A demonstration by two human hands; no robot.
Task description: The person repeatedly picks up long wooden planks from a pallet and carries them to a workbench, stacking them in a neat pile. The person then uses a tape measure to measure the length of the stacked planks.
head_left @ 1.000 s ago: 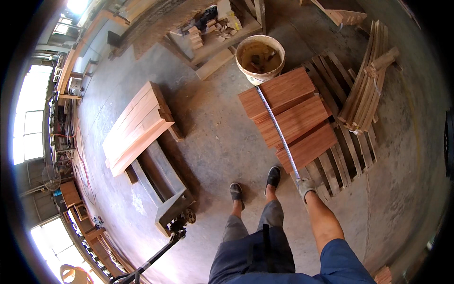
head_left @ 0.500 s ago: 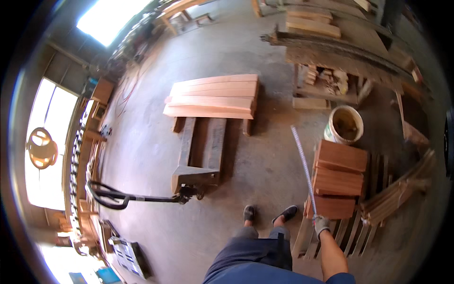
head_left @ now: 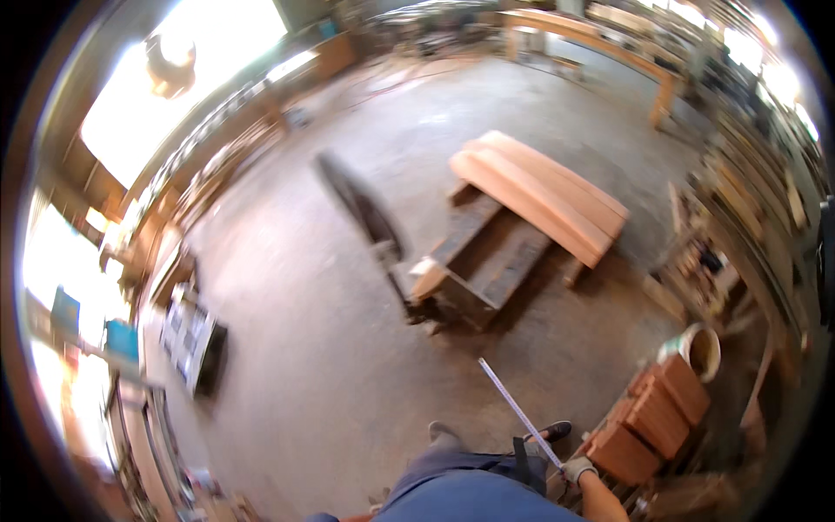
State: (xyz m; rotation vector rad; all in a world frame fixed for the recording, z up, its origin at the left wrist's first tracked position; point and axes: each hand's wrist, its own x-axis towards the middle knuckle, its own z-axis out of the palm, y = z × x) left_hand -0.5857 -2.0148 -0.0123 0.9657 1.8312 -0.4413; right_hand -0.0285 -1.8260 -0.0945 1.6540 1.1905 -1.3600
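In the lower right, my gloved right hand (head_left: pixel 577 470) is closed around the lower end of a long, thin, pale ruler (head_left: pixel 513 404). Its free end slants up and to the left over the floor, with fine marks along its length. Close beside that hand, on the right, lie stacked reddish-brown wood blocks (head_left: pixel 658 422). My left hand is out of view. Ahead of me is a pallet jack (head_left: pixel 474 300), its dark handle (head_left: pixel 358 204) blurred. Several long, light reddish boards (head_left: pixel 544 191) rest across its forks.
A white bucket (head_left: pixel 700 350) stands behind the wood blocks. Along the right side runs a bench (head_left: pixel 757 235) with timber and offcuts. A wooden table (head_left: pixel 591 35) is at the back. On the left are a grey-and-black case-like object (head_left: pixel 187 341) and shelving by bright windows.
My view has swung left, so the pallet jack and boards appear farther right and turned. My right hand still holds the ruler, which now slants more to the left.
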